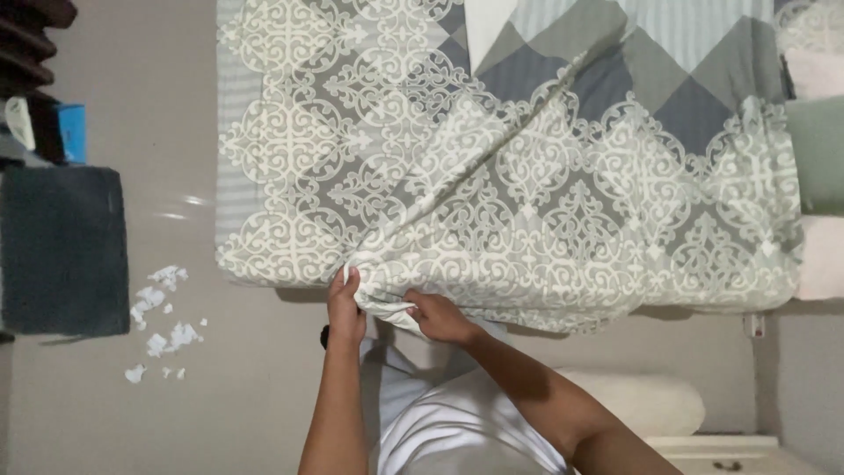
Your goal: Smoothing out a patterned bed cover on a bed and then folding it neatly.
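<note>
A grey and white patterned bedspread (527,176) covers the bed and fills most of the head view. Its near edge is gathered into folds that run up toward the middle. My left hand (345,310) is closed on that bunched edge, fingers wrapped over the fabric. My right hand (440,317) grips the same edge just to the right, thumb on top. Both forearms reach up from the bottom of the view, over my white shirt (457,422).
Torn white paper bits (163,321) lie on the beige floor at left. A dark mat (61,251) lies further left, under a shelf with a blue box (72,132). Pillows (818,149) are stacked at right. A white bolster (651,400) lies below the bed edge.
</note>
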